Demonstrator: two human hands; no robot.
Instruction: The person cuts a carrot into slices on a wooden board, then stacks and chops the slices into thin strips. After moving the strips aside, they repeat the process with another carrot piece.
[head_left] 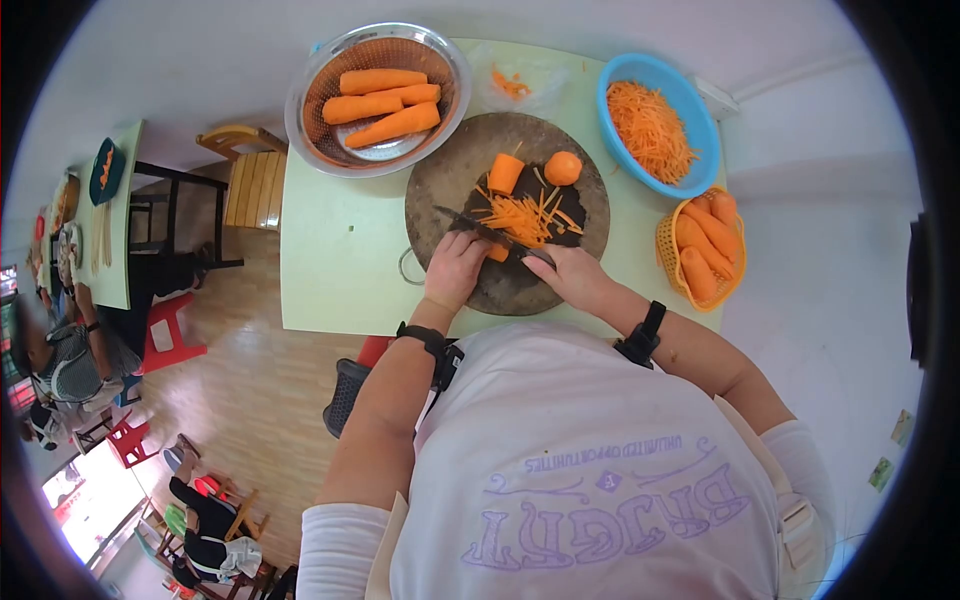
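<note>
My right hand (572,278) is closed round the handle of a dark-bladed kitchen knife (470,224), whose blade points to the upper left. Beside the blade, the curled fingers of my left hand (456,264) press on a small carrot piece (498,253). Both hands are over the near part of a round wooden cutting board (438,170). A heap of carrot shreds (522,218) lies just beyond the knife. Farther back on the board are a cut carrot chunk (505,174) and a rounder carrot end (562,168).
A metal colander (300,128) with several peeled carrots stands back left. To the right are a blue basin (712,150) of shredded carrot and a yellow basket (668,238) of carrots. A plastic bag (540,92) lies behind the board. Other people sit at the far left.
</note>
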